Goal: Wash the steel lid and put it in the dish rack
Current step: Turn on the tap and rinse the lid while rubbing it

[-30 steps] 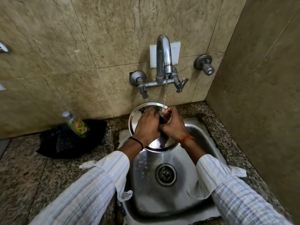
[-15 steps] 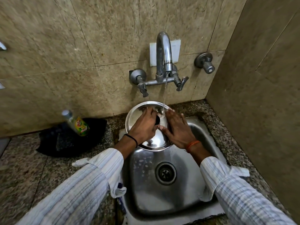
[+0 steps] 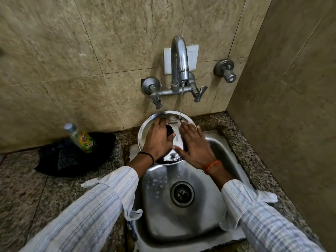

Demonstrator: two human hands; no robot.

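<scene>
Round shiny steel lid [image 3: 154, 122], frame centre, looks thin, stiff, wet-slippery: your left hand [image 3: 157, 140] grips its black knob [image 3: 170, 132], right hand [image 3: 195, 146] rubs flat-fingered.

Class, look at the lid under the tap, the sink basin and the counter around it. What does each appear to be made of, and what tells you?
Lid: polished steel by its mirror-like shine and reflections; its knob looks like black plastic, though that is uncertain.
Sink basin: brushed stainless steel, duller, with water spots.
Counter: probably granite, speckled grey and brown with a slight gloss.
</scene>
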